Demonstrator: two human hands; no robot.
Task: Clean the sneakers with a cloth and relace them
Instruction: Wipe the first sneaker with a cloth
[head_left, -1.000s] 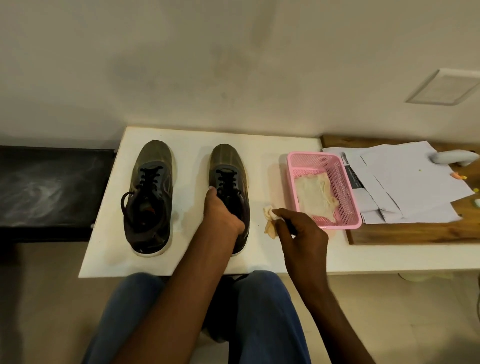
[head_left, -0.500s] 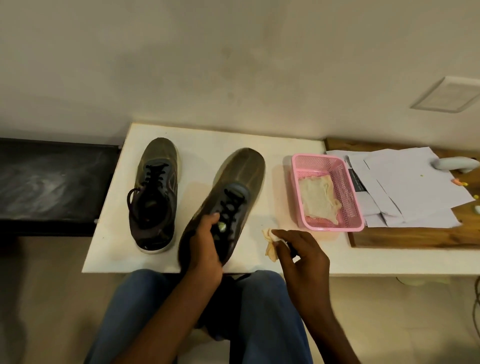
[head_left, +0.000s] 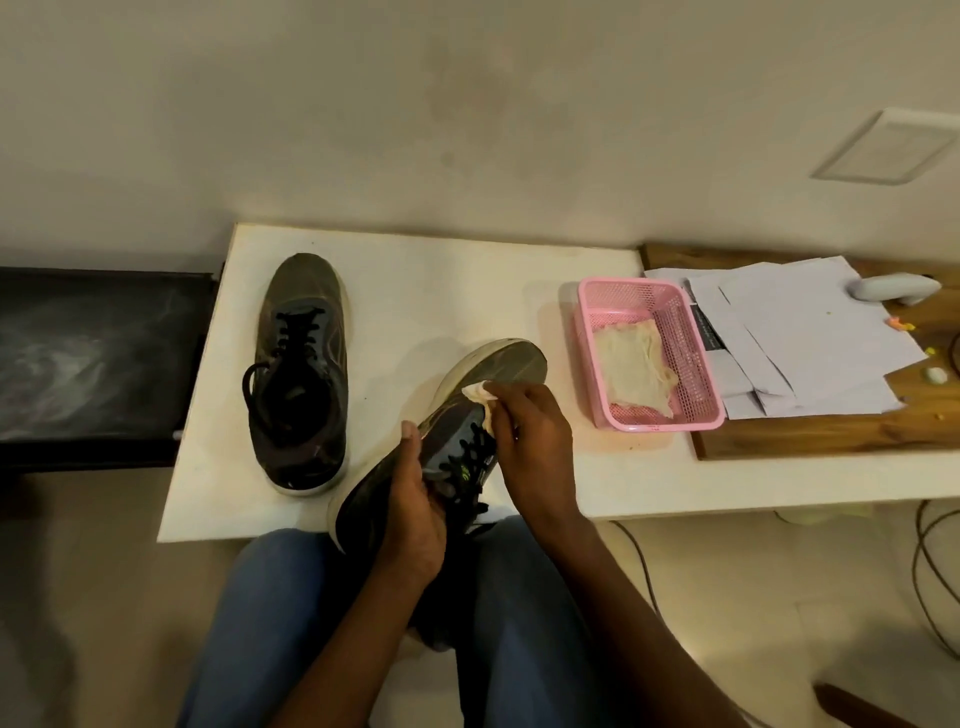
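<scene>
White table (head_left: 415, 291) against the wall carries one dark sneaker (head_left: 301, 374) flat at left and a pink basket (head_left: 613, 296) at right. A second sneaker (head_left: 457, 410) is tilted over the near edge, gripped by the left hand (head_left: 410, 514); the right hand (head_left: 535, 436) pinches a cloth (head_left: 480, 395) against its toe.

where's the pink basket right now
In the head view the pink basket sits on the white table, right of the held sneaker, beside the papers.
</scene>
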